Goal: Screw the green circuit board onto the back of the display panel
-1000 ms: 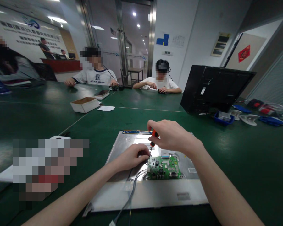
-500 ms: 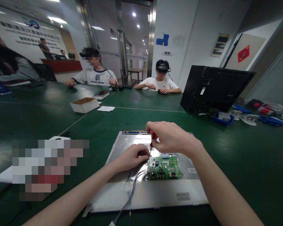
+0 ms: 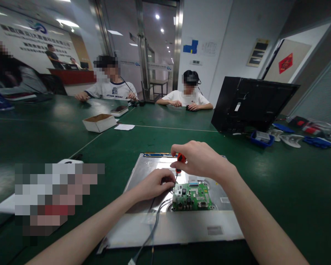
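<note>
My right hand (image 3: 200,158) grips the red and black handle of a screwdriver (image 3: 181,158) from above. Its thin shaft points down to the upper left corner of a green circuit board (image 3: 191,197). At that corner my left hand (image 3: 160,183) is closed, fingertips close to the screwdriver's tip; what they pinch, if anything, is hidden. The board lies on the silver metal back of a flat display panel (image 3: 187,224). Grey cables (image 3: 155,225) run from the board's left side toward the panel's near edge.
A black monitor housing (image 3: 248,105) stands at the right, beside a blue tray (image 3: 262,138) and blue gloves (image 3: 318,142). An open white box (image 3: 98,123) sits farther back at left. Two people sit across the green table (image 3: 157,138); a blurred patch covers something at left.
The right hand's fingers have shifted on the screwdriver handle, baring more of it. The left hand, board and panel stay in place.
</note>
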A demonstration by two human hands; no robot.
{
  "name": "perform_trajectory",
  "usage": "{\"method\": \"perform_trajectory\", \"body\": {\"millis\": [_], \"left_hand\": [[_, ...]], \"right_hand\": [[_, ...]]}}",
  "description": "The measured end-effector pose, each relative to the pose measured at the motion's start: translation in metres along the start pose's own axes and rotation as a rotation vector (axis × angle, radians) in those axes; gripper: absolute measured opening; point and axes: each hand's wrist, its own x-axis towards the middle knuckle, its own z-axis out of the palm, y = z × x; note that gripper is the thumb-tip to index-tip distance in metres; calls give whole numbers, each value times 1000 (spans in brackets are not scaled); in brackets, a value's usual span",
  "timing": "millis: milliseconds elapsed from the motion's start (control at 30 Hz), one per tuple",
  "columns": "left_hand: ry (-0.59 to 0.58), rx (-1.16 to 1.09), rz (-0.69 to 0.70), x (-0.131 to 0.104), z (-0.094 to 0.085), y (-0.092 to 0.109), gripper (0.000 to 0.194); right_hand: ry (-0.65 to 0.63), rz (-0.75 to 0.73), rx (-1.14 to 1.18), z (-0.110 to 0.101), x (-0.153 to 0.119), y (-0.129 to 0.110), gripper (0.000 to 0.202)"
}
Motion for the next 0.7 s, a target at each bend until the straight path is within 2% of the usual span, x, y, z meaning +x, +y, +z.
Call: {"method": "perform_trajectory", "body": {"millis": [200,367,533,700], "left_hand": [[12,-10,21,0,2,-3,6],[3,27,22,0,2,-2,7],[-2,32,19,0,0,-1,7],[1,30,22,-1,1,-1,6]], "right_hand": [[-24,-72,91,-1,-4,1,28],[-7,-92,94,1,-4,2,25],[12,-28,24,2,-2,0,16],[32,25,-35,1,0,-1,18]]}}
